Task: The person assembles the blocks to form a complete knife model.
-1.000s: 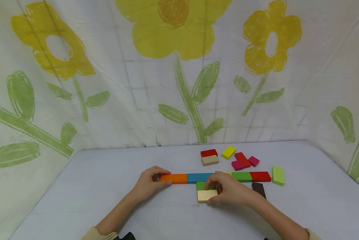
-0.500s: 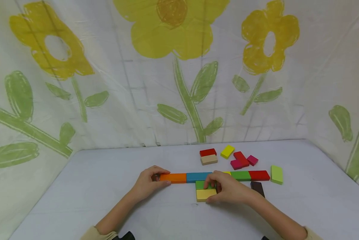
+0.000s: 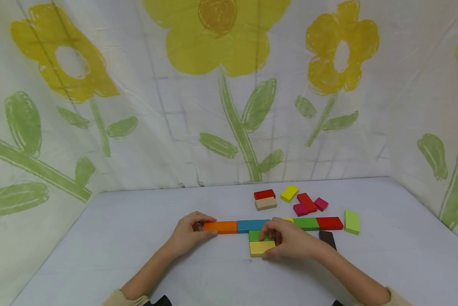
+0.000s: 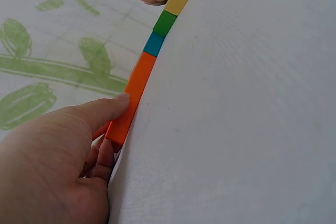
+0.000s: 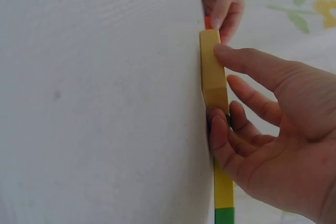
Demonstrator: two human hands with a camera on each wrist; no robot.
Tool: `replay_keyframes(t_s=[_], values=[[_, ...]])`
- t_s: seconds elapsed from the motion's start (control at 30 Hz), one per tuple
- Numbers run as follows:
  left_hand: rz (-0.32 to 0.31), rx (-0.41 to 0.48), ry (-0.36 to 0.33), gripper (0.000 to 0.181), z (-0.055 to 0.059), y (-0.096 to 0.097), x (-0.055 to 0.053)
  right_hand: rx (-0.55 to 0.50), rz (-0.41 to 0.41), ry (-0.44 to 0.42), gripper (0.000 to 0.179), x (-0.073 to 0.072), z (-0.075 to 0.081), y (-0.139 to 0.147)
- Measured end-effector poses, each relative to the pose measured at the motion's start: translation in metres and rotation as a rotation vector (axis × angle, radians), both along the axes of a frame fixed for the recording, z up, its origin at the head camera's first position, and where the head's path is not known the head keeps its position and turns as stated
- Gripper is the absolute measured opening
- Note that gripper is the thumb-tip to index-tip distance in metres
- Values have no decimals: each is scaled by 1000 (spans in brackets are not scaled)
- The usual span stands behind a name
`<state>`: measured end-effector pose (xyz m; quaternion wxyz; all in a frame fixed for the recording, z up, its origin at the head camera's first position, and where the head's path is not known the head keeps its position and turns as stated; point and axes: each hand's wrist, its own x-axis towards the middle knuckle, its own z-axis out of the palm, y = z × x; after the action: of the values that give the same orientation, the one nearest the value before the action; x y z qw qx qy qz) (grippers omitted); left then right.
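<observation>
My left hand (image 3: 188, 233) grips the left end of an orange block (image 3: 226, 227), thumb on its near side and fingers behind. This block starts a straight row with a blue block (image 3: 251, 225), a partly covered yellow block (image 3: 289, 219), a green block (image 3: 306, 224) and a red block (image 3: 329, 223). Against the row's near side lies a second green block (image 3: 254, 235), then a pale yellow block (image 3: 261, 249). My right hand (image 3: 293, 240) holds the right end of this pair, its thumb against the pale yellow block's near side. That hand hides part of the row.
Behind the row lie a red block (image 3: 264, 194), a tan block (image 3: 265, 203), a yellow block (image 3: 289, 193) and several red and magenta pieces (image 3: 307, 203). To the right are a lime block (image 3: 352, 222) and a dark brown block (image 3: 327, 239), partly behind my right forearm.
</observation>
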<state>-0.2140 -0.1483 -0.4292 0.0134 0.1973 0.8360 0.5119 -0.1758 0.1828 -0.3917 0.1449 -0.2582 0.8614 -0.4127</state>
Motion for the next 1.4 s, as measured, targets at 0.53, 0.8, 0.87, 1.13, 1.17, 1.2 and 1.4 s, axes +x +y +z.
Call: replay_keyframes(t_s=[0.53, 0.8, 0.87, 1.13, 1.17, 1.2, 1.4], values=[[4, -48, 7, 27, -3, -1, -2, -52, -1, -40, 28, -6, 10, 14], [8, -39, 8, 28, -1, -1, -1, -32, -89, 38, 29, -10, 15, 26], [4, -34, 14, 28, -1, -1, -1, -29, -117, 66, 29, -13, 16, 29], [-10, -24, 29, 28, -2, -1, -1, 14, -258, 179, 31, -23, 15, 44], [-10, -25, 32, 29, -2, -1, -1, 24, -271, 188, 32, -24, 15, 47], [-10, -25, 33, 29, -2, -1, -1, 36, -285, 197, 32, -26, 15, 49], [-8, -15, 22, 29, 0, -1, 0, 69, -393, 219, 34, -37, 15, 59]])
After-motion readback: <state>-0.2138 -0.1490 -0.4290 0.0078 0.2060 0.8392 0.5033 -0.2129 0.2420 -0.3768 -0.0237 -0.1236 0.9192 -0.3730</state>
